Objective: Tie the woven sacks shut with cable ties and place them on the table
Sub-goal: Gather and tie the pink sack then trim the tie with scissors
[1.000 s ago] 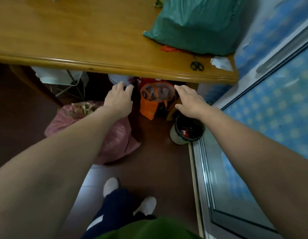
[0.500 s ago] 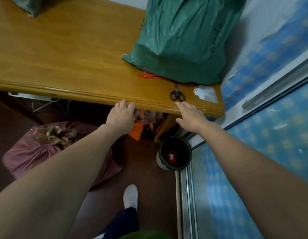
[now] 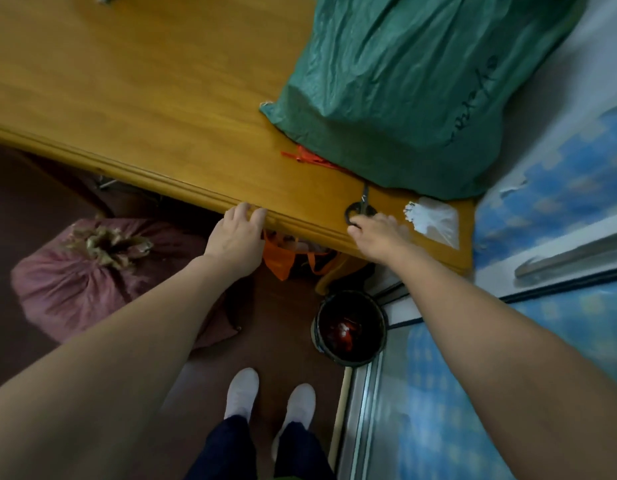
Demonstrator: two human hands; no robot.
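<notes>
Left hand [image 3: 236, 237] and right hand [image 3: 379, 233] are spread, nothing held — scissors [image 3: 364, 202] could get nudged off the table [image 3: 161, 98] edge.

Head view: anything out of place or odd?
Red cable ties lie partly trapped under the green woven sack on the wooden table, awkward to reach; the pink woven sack sits on the floor.

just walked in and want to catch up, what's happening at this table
A person stands at the wooden table. Their left hand rests on its front edge, while the right hand is at the handles of the scissors; a grip is not clear. One green woven sack lies on the table beside red cable ties. A pink sack sits on the floor below.
</notes>
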